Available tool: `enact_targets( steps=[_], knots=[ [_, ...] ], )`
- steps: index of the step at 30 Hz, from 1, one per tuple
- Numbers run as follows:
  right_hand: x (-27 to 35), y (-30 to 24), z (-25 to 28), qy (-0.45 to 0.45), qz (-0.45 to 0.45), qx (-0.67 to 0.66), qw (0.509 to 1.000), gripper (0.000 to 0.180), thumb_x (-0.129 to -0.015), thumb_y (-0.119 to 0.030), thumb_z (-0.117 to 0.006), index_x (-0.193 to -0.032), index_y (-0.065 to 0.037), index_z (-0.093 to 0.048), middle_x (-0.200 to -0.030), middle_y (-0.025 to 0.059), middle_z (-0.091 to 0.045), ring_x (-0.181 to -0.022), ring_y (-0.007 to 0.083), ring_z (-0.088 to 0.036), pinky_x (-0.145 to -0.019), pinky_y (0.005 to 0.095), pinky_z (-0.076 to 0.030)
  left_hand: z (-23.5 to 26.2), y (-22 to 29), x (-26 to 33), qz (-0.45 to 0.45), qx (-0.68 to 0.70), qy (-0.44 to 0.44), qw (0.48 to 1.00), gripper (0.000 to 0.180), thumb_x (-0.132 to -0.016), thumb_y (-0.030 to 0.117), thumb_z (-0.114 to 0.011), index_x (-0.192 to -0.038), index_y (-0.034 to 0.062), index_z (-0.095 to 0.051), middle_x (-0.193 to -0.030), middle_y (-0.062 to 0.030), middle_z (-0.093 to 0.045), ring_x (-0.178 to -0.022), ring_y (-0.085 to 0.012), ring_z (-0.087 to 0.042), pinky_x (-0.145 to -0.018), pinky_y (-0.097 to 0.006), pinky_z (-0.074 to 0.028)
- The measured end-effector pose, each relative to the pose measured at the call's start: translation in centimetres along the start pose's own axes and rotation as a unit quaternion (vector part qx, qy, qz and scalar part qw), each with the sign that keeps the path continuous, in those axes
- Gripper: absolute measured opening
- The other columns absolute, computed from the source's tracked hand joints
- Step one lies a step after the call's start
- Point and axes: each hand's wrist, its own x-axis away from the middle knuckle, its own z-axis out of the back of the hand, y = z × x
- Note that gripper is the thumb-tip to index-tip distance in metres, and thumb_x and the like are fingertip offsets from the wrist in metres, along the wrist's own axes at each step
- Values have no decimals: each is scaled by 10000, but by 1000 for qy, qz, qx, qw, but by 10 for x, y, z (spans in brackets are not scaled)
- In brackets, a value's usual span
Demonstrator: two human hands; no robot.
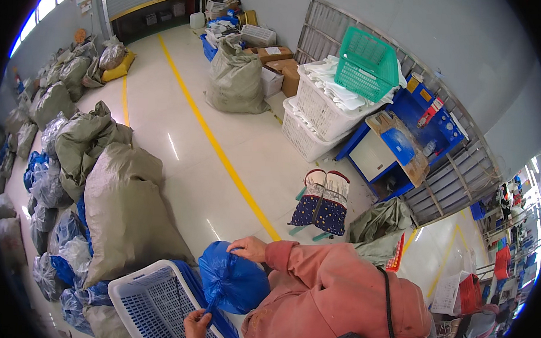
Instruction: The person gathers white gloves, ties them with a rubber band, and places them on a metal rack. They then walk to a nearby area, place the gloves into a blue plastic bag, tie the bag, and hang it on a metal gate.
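A full, rounded blue plastic bag (232, 282) is in front of my body, beside a white perforated basket (132, 311). The fingers of my right hand (250, 248) are closed on the bag's upper side. Lower down, my left hand (197, 328) pinches a twisted blue end of the same bag, over the basket's rim. Blue plastic sheeting or bags (190, 286) lie along the basket's right side. The bag's contents cannot be made out.
Large woven sacks (127, 205) and plastic bags crowd the left. Ahead right stand a cushioned stool (321, 204), stacked white baskets (321, 123) under a green basket (368, 64), and a blue workbench (398, 147). Another sack (235, 77) stands farther off, by a yellow floor line (211, 139).
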Motion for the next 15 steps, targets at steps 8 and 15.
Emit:
enact_targets(
  steps=[8,15],
  knots=[
    [-77,9,37,-23,-100,-246,964,230,-946,-102,-654,-1159,-83,-738,-1094,69,-694,-938,161,-642,-767,311,-583,-38,58,-54,59,130,-33,989,323,-933,78,-706,-1240,-7,-651,-979,-59,-690,-860,-135,-641,-763,-280,-523],
    [-140,-8,109,-61,32,-157,985,224,-923,-83,-650,-1129,-84,-736,-1092,53,-679,-1013,181,-635,-905,335,-531,-125,238,-118,-155,176,200,951,292,-984,32,-628,-1272,-7,-604,-990,-85,-709,-817,-144,-672,-750,-264,-557]
  ],
)
